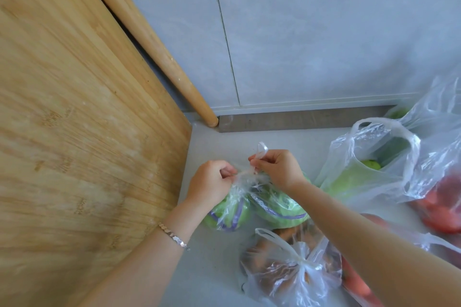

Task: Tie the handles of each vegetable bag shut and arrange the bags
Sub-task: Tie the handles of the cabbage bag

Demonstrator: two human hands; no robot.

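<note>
A clear plastic bag of green vegetables with purple bands (272, 207) lies on the grey counter in the middle. My left hand (210, 182) pinches one of its handles from the left. My right hand (277, 168) pinches the other handle, whose loop (260, 151) sticks up above my fingers. The two handles cross between my hands. In front of it sits a bag of brownish vegetables (287, 266) with its handles knotted. An open bag of green vegetables (369, 169) stands to the right, handles loose.
A large wooden cutting board (74, 119) leans on the left, with a wooden rolling pin (149, 40) behind it. Bags of red tomatoes (444, 207) lie at the right edge. A tiled wall (324, 45) backs the counter.
</note>
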